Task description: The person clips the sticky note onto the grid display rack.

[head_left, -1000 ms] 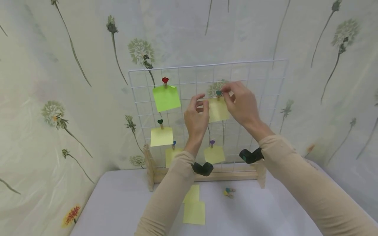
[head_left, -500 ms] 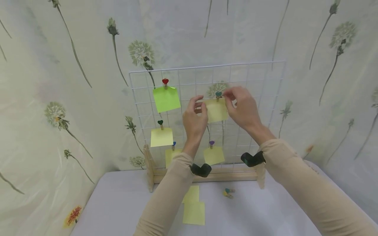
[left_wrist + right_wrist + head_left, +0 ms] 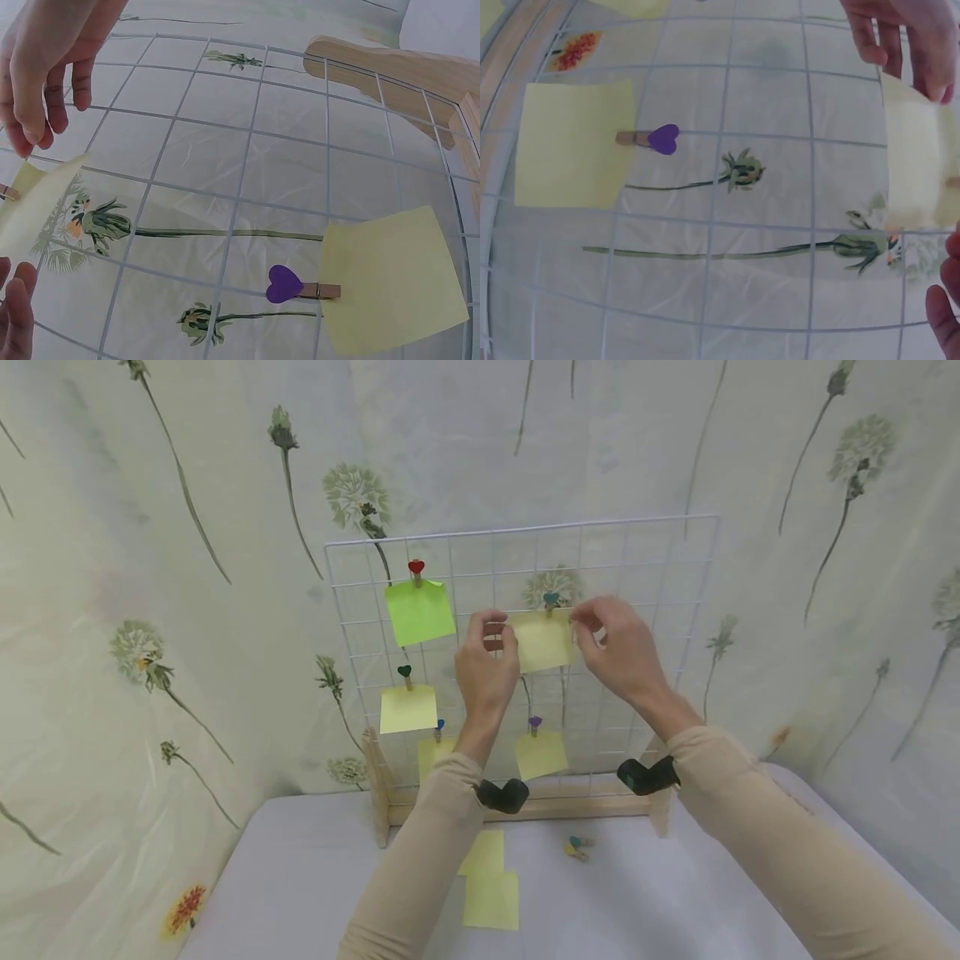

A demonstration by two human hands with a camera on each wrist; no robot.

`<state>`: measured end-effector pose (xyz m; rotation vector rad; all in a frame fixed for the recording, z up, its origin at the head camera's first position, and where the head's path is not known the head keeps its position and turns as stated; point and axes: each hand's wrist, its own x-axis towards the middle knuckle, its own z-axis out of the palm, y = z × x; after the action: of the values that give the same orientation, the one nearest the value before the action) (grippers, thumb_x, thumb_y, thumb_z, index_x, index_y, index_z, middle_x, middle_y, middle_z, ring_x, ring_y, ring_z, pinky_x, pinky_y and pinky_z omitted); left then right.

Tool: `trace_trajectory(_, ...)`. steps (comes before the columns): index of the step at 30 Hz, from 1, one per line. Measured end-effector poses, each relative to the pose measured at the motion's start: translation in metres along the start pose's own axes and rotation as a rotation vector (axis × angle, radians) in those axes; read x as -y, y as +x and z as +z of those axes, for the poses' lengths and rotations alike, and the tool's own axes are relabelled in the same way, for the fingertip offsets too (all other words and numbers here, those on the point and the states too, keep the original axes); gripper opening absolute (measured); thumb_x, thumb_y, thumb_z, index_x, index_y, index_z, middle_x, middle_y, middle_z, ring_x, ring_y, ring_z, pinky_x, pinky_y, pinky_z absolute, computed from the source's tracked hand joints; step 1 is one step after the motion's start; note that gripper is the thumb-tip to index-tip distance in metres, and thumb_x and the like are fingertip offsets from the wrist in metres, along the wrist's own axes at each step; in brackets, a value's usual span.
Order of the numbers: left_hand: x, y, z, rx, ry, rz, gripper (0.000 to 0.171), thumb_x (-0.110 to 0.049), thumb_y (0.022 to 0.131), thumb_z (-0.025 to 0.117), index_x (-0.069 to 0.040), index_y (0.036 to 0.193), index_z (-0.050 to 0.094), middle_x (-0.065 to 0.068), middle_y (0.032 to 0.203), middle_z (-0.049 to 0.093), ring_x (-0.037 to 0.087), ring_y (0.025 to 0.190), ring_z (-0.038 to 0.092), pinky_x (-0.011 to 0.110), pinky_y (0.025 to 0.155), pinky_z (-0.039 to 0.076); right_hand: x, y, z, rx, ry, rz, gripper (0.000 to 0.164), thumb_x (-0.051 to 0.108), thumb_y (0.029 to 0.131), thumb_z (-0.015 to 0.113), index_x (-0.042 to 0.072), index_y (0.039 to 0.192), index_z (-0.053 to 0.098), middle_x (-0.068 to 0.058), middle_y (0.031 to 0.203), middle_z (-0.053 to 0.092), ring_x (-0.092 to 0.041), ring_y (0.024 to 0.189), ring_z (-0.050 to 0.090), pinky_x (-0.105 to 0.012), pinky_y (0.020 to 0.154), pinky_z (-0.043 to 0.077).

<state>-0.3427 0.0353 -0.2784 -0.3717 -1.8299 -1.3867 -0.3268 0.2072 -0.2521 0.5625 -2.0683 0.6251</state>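
A pale yellow sticky note (image 3: 542, 642) hangs on the white wire grid (image 3: 615, 710) from a small clothespin with a teal heart (image 3: 551, 599). My left hand (image 3: 486, 672) pinches the note's left edge between thumb and fingertips. At its upper right corner, my right hand (image 3: 618, 647) holds the paper between thumb and index finger. In the left wrist view, one lower corner of this note (image 3: 45, 199) lifts away from the grid. Part of the right hand (image 3: 946, 292) shows at the right wrist view's edge, where its exact contact is cut off.
Other clipped notes are one bright green (image 3: 420, 612) and several yellow, including one under a purple heart clothespin (image 3: 536, 722). A wooden stand (image 3: 577, 807) carries the grid. Loose yellow notes (image 3: 491, 900) and two clothespins (image 3: 577, 847) lie on the white table (image 3: 300, 877).
My right hand has come down from the teal heart clothespin to the note's upper right corner. The left hand has lowered slightly along the left edge.
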Motion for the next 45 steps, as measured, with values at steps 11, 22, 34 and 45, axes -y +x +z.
trace_trajectory(11, 0.008, -0.008, -0.008, 0.03, 0.01, 0.011, 0.011, -0.013, 0.09, 0.057, -0.01, 0.099, 0.062, 0.004, 0.093, 0.069, 0.016, 0.077, 0.066, 0.026, 0.071, 0.053, -0.009, -0.027, 0.004, 0.042, 0.014, 0.037, 0.013, 0.0, 0.087, 0.054, 0.0, 0.096, 0.064, -0.013, 0.09, 0.065, -0.023, 0.079, 0.058, -0.039, 0.063, 0.049)
trace_trajectory(22, 0.023, -0.018, -0.012, 0.04, 0.021, -0.016, 0.011, -0.013, 0.09, 0.059, -0.011, 0.099, 0.064, 0.003, 0.091, 0.07, 0.016, 0.074, 0.067, 0.026, 0.068, 0.053, -0.017, -0.049, 0.013, 0.073, 0.018, 0.042, 0.013, -0.001, 0.087, 0.056, 0.001, 0.097, 0.064, -0.012, 0.089, 0.065, -0.021, 0.078, 0.057, -0.035, 0.062, 0.048)
trace_trajectory(34, 0.04, -0.041, -0.013, 0.083, 0.061, -0.063, 0.014, -0.018, 0.091, 0.059, -0.012, 0.101, 0.065, 0.002, 0.091, 0.071, 0.016, 0.074, 0.067, 0.026, 0.068, 0.052, -0.024, -0.075, 0.025, 0.114, 0.056, 0.099, 0.012, 0.001, 0.087, 0.058, 0.003, 0.097, 0.064, -0.01, 0.089, 0.065, -0.017, 0.078, 0.057, -0.03, 0.061, 0.048)
trace_trajectory(45, 0.067, -0.08, -0.018, 0.129, 0.069, -0.136, 0.012, -0.016, 0.09, 0.059, -0.011, 0.098, 0.067, 0.003, 0.088, 0.071, 0.016, 0.071, 0.067, 0.021, 0.061, 0.052, -0.028, -0.106, 0.035, 0.158, 0.069, 0.162, 0.012, 0.006, 0.089, 0.058, 0.005, 0.099, 0.063, -0.005, 0.089, 0.065, -0.014, 0.078, 0.056, -0.024, 0.06, 0.047)
